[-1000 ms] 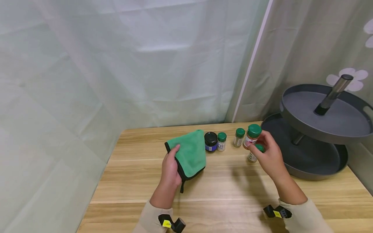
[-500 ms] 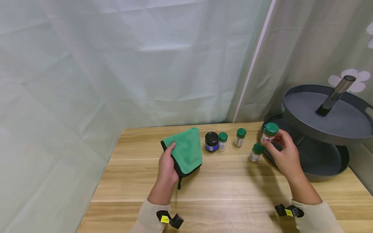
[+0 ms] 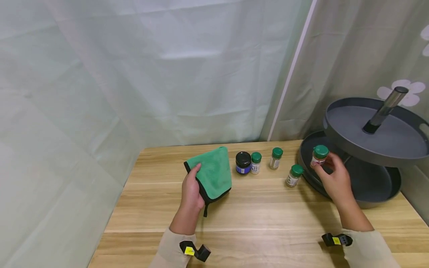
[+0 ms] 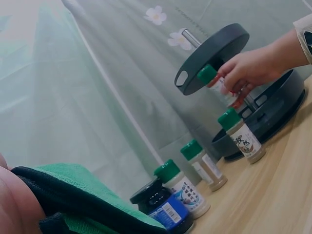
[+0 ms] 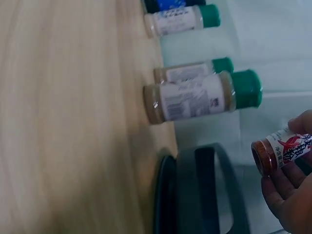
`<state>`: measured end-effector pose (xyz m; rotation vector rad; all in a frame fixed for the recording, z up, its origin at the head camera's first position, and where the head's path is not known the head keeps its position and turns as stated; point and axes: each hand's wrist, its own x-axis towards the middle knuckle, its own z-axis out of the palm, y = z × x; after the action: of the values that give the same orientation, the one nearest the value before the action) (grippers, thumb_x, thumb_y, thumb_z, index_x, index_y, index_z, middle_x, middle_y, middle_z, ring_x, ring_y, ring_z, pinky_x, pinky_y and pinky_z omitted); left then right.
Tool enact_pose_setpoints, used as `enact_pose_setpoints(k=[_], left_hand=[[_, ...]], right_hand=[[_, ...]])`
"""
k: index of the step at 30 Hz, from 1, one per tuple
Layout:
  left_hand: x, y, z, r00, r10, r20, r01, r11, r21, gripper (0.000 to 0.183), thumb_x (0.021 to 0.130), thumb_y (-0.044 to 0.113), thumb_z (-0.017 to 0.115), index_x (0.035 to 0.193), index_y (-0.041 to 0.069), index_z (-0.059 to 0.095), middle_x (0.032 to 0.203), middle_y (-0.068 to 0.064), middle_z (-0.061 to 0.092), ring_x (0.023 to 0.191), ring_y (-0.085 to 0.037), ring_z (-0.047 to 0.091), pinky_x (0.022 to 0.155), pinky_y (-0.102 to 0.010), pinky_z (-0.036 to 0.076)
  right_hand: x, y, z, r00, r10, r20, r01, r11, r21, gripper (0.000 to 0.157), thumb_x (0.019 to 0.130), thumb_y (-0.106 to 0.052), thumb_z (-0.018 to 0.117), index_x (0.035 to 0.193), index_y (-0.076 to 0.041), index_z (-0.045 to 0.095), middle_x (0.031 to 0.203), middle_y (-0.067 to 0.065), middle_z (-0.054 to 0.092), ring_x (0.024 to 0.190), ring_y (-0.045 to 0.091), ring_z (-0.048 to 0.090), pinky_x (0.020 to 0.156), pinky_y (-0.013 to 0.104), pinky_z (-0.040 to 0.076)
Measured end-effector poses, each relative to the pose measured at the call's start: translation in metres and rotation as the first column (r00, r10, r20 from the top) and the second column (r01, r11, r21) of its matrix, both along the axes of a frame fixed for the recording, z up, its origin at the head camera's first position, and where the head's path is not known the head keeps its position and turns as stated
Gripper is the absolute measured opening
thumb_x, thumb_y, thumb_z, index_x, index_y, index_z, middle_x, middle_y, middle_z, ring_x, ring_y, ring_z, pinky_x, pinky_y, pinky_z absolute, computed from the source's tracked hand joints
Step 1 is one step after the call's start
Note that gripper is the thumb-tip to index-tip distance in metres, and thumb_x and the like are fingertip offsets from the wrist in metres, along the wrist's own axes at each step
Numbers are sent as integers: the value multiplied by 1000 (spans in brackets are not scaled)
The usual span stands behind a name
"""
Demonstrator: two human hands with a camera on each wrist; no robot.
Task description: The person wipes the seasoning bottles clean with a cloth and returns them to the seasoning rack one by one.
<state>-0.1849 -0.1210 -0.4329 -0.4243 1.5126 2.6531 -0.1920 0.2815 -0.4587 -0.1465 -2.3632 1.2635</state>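
Observation:
My left hand (image 3: 192, 190) grips a folded green cloth (image 3: 214, 173) with black edging, above the table. Between thumb and fingers, my right hand (image 3: 336, 178) holds a spice jar (image 3: 319, 155) with a green lid and reddish contents; in the right wrist view a chilli shows on its label (image 5: 291, 146). That jar hangs over the left rim of the lower tier (image 3: 365, 186) of a dark grey two-tier tray, below the upper tier (image 3: 385, 130). Just left of the tray, another green-lidded spice jar (image 3: 294, 175) stands upright on the table.
Two more green-lidded spice jars (image 3: 276, 158) (image 3: 256, 163) stand toward the table's back edge. Touching or nearly touching the left one is a black-lidded jar (image 3: 243, 163) with a blue label. A metal post (image 3: 385, 109) rises from the upper tier. Pale curtains (image 3: 201, 74) hang behind the table (image 3: 234, 230).
My right hand has carried the reddish spice jar rightward, from above the standing jar to over the lower tier's edge. The left hand and cloth have shifted slightly left.

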Motion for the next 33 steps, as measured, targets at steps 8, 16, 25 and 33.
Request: enact_pose_setpoints(k=[8, 16, 25, 33], left_hand=[[-1, -1, -1, 1000, 5, -4, -5, 1000, 3, 39, 105, 35, 50, 138, 14, 43, 137, 1, 51, 126, -14, 49, 112, -30, 39], [-2, -1, -2, 1000, -2, -8, 2, 1000, 2, 39, 106, 35, 49, 138, 15, 43, 137, 1, 51, 126, -14, 49, 112, -30, 40], [-1, -1, -2, 1000, -11, -13, 11, 1000, 7, 40, 106, 35, 48, 139, 14, 41, 138, 0, 49, 127, -15, 48, 112, -31, 39], [-1, 0, -2, 1000, -11, -13, 11, 1000, 11, 39, 107, 34, 48, 139, 15, 41, 138, 1, 49, 128, -14, 47, 113, -30, 38]], right_hand=[[-7, 15, -13, 997, -27, 75, 22, 998, 65, 43, 95, -25, 69, 128, -1, 54, 114, 11, 67, 91, -24, 39, 86, 21, 40], [-10, 28, -18, 980, -7, 199, -20, 991, 131, 48, 98, -25, 62, 130, 7, 49, 118, 33, 63, 97, 30, 64, 73, 25, 44], [-14, 35, -14, 943, 42, 329, -92, 986, 140, 61, 99, -26, 57, 141, 14, 37, 132, 42, 49, 120, 59, 46, 95, 68, 40], [-17, 39, -13, 920, 54, 387, -122, 981, 154, 64, 101, -28, 55, 143, 15, 34, 135, 43, 46, 121, 60, 45, 95, 68, 40]])
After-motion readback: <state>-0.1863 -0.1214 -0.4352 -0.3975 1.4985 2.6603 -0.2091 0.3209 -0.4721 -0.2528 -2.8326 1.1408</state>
